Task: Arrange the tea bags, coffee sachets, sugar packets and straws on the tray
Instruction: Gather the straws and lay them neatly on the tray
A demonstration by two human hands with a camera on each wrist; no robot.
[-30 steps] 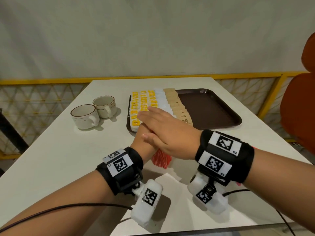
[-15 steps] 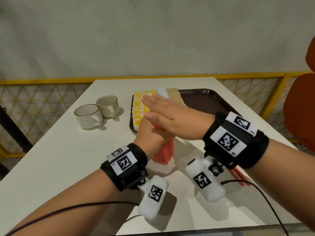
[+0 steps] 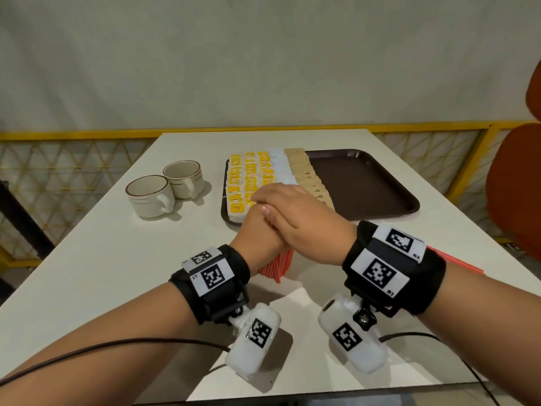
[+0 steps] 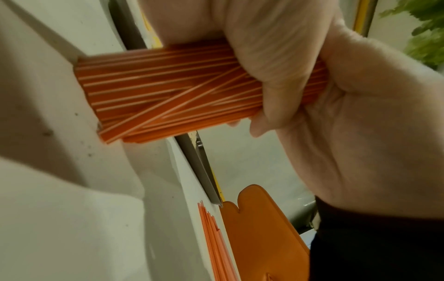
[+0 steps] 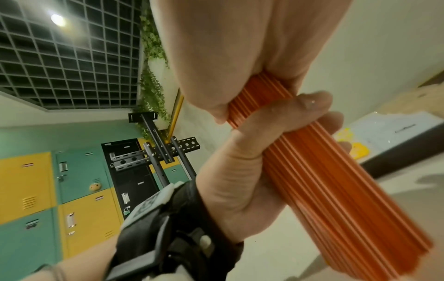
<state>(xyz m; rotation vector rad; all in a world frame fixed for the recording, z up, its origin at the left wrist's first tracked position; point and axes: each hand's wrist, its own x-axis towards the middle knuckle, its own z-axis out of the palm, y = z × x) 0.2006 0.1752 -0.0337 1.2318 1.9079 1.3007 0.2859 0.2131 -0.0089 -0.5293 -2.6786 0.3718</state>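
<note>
Writing: wristband tags show "L1" on my L band, "R1" and "R2" on my R band; sachet print too small to read.

L hand (image 3: 257, 232): fist wrapped round orange straw bundle (image 4: 168, 91), held upright w/ bottom ends on white table (image 3: 102, 268), at 6 o'clock of brown tray (image 3: 366, 183). A few straws cross diagonally in the bundle.

R hand (image 3: 301, 221): laid palm-down over top of bundle and L fist, fingers curling over straw tops; wrist view shows straw ends pressed into my palm.

More loose straws (image 3: 456, 262) on table at 3 o'clock of my R wrist, count unclear.

Tray, left half: 3 columns yellow-tagged tea bags (image 3: 248, 177), 1 column white packets (image 3: 279, 168), 1 column tan sachets (image 3: 304, 174). Right half bare.

Cups (image 3: 164, 194): 2, white w/ brown rims, touching, at 9 o'clock of tray.
</note>
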